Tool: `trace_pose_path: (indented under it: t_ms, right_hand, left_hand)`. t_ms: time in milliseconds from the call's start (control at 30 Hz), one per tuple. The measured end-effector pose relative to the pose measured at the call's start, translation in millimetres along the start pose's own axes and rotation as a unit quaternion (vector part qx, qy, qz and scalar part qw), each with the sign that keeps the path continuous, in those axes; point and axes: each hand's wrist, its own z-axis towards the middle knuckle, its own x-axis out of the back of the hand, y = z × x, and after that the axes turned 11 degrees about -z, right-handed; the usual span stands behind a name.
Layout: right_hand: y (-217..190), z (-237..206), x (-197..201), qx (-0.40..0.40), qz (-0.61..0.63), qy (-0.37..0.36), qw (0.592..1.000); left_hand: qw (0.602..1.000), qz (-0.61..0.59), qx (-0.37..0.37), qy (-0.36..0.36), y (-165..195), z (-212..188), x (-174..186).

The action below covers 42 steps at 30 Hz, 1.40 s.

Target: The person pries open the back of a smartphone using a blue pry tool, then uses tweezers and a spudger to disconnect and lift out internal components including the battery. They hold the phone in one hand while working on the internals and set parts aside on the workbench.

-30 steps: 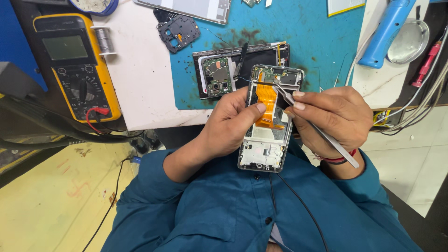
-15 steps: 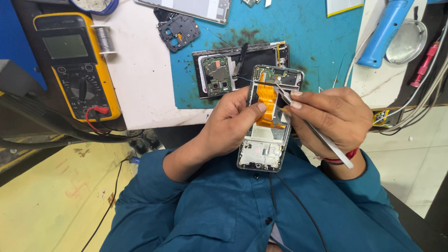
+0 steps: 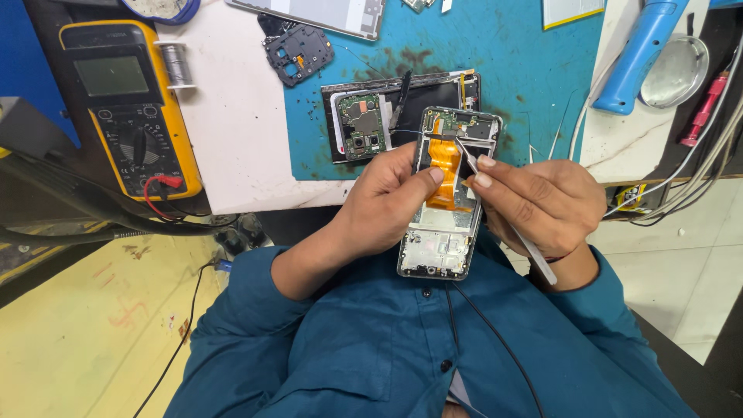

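My left hand (image 3: 387, 205) is wrapped around the left edge of an opened phone frame (image 3: 447, 203), fingers curled behind it and my thumb pressed flat across the orange flex ribbon (image 3: 443, 166) that runs down its middle. The frame stands lengthwise away from me, its top end over the near edge of the blue work mat (image 3: 511, 62), its bottom end over my chest. My right hand (image 3: 542, 203) sits just to the right of the frame, closed in a pinch on a pair of metal tweezers (image 3: 503, 213); the forefinger and thumb squeeze the shafts near the front, and the back end sticks out under my palm toward my right wrist. The tweezer tips touch the top of the ribbon, near the small board at the frame's upper end.

Just beyond my left knuckles a second opened phone (image 3: 402, 116) lies flat on the mat, with a green circuit board (image 3: 362, 128) showing at its left end. Farther off beyond that, a small black cover piece (image 3: 298, 53) rests at the mat's corner. Well to the left of my left hand a yellow multimeter (image 3: 124, 101) lies on the bench, a spool of solder wire (image 3: 177, 63) beside it. Far beyond my right hand, a blue hot-air tool (image 3: 642, 54) lies beside a round metal dish (image 3: 673, 70).
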Motion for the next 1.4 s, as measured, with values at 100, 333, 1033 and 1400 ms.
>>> trace_pose_path:
  t_ms: [100, 333, 1033, 1400]
  right_hand:
    - [0.8, -3.6, -2.3, 0.003, 0.0, 0.014, 1.0]
    - [1.4, -13.6, -4.5, -0.047, 0.001, 0.061, 0.997]
    - [-7.4, 9.9, 2.0, 0.003, 0.015, -0.036, 0.999]
    - [-7.4, 1.3, -1.0, 0.013, -0.015, 0.006, 1.0]
  left_hand:
    - [0.998, 0.055, -0.016, 0.001, 0.6, -0.9, -1.0]
    - [0.996, 0.089, -0.015, 0.026, -0.7, -1.4, -12.2]
    - [0.971, 0.227, -0.068, 0.038, 14.9, -5.0, -25.4]
    - [0.965, 0.247, -0.046, 0.073, 11.6, -5.7, -22.5]
